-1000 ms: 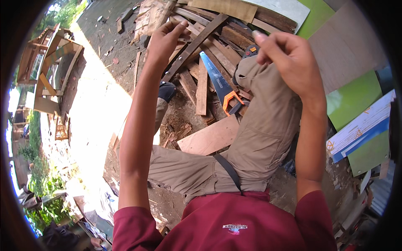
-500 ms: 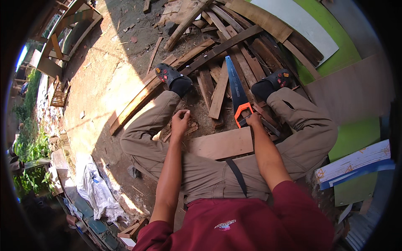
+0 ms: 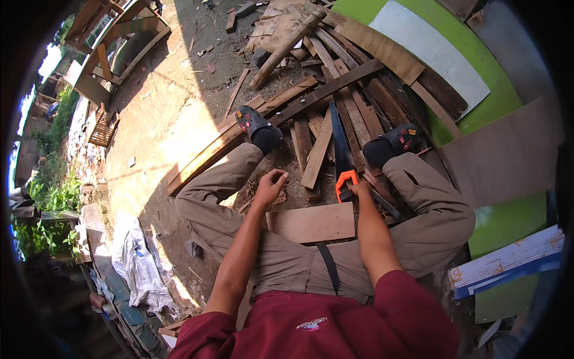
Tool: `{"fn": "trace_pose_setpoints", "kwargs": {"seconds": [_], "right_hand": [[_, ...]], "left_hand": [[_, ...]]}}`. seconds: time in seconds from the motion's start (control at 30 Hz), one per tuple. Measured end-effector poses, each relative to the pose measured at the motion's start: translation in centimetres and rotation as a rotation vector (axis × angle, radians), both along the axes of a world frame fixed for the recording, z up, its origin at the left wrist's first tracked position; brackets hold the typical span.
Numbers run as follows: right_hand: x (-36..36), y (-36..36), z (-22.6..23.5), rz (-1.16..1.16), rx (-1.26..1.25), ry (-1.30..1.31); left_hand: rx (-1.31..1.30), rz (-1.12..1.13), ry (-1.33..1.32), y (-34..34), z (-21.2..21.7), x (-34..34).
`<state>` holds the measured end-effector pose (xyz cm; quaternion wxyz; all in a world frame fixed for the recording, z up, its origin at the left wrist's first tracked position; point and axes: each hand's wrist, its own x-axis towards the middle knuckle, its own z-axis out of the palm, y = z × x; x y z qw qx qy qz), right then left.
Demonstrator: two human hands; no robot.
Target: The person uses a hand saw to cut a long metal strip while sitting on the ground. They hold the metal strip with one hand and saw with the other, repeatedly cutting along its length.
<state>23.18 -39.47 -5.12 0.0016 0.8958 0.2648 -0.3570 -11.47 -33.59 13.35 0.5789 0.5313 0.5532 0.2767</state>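
Note:
My right hand [image 3: 361,191] is closed around the handle of a handsaw [image 3: 342,142]. Its handle is orange and black, and the dark blue blade points away from me, over the scrap boards. The blade is turned partly edge-on. A pale, flat wooden board [image 3: 311,222] lies across in front of my lap, between my legs. My left hand [image 3: 272,185] hovers beyond that board's left end, its fingers curled in toward the thumb; whether anything small is between them is hidden. Beside my right hand lies a dark bar-like piece [image 3: 388,206].
Loose wooden planks [image 3: 335,90] pile up ahead, around my feet. Green and white sheets [image 3: 430,54] lean at the far right, with more panels [image 3: 508,257] nearer. A white sack [image 3: 136,269] lies at left; a wooden frame [image 3: 110,54] stands at far left.
The saw has rolled in my right hand, so its blade shows narrower than before. My left hand has shifted slightly right and its fingers point more to the right. The whole view has swung a little.

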Motion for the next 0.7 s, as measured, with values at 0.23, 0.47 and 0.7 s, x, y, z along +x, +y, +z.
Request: {"fn": "trace_pose_setpoints", "kwargs": {"seconds": [0.23,0.47,0.7], "right_hand": [[-2.2,3.6,5.2,-0.076,0.292,0.181],[-1.5,3.5,4.9,-0.124,0.615,0.32],[0.9,4.7,11.6,-0.318,0.57,0.619]], "left_hand": [[0.149,-0.234,0.396,6.4,-0.7,0.0],[0.271,-0.592,0.742,14.1,-2.4,2.8],[0.593,-0.655,1.015,17.6,-4.5,5.8]]}}
